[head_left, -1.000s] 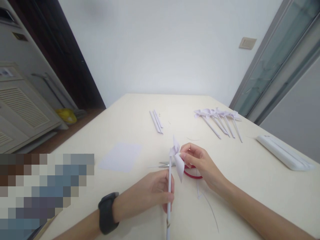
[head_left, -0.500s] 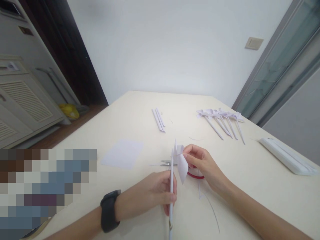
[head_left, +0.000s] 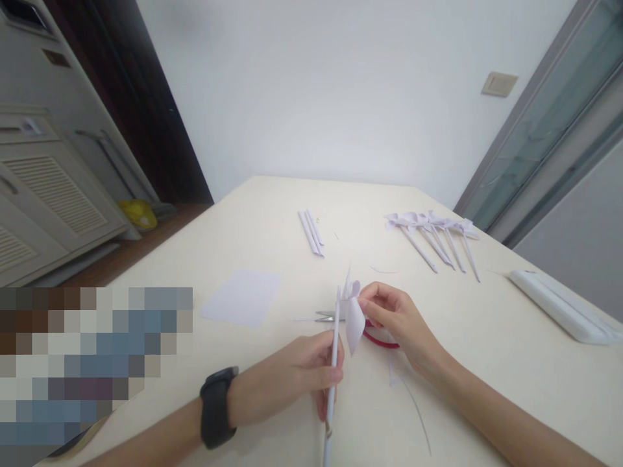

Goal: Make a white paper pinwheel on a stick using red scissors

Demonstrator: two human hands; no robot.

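Observation:
My left hand (head_left: 296, 379), with a black watch on the wrist, is closed round a thin white paper stick (head_left: 331, 383) held nearly upright over the table. A white paper pinwheel head (head_left: 352, 310) sits at the top of that stick. My right hand (head_left: 396, 321) pinches the pinwheel head at its centre with fingertips pressed together. Scissors with red handles (head_left: 377, 338) lie on the table right behind the pinwheel, their metal blades (head_left: 325, 317) pointing left.
Several finished white pinwheels (head_left: 435, 237) lie at the back right of the cream table (head_left: 511, 363). Rolled paper sticks (head_left: 311, 232) lie at the back centre. A white paper sheet (head_left: 242, 296) lies to the left. A long white box (head_left: 564, 305) rests at the right edge. Thin paper strips (head_left: 411, 402) lie near my right forearm.
The pinwheel head has turned a little on the stick under my right fingers. Both hands stay in nearly the same place.

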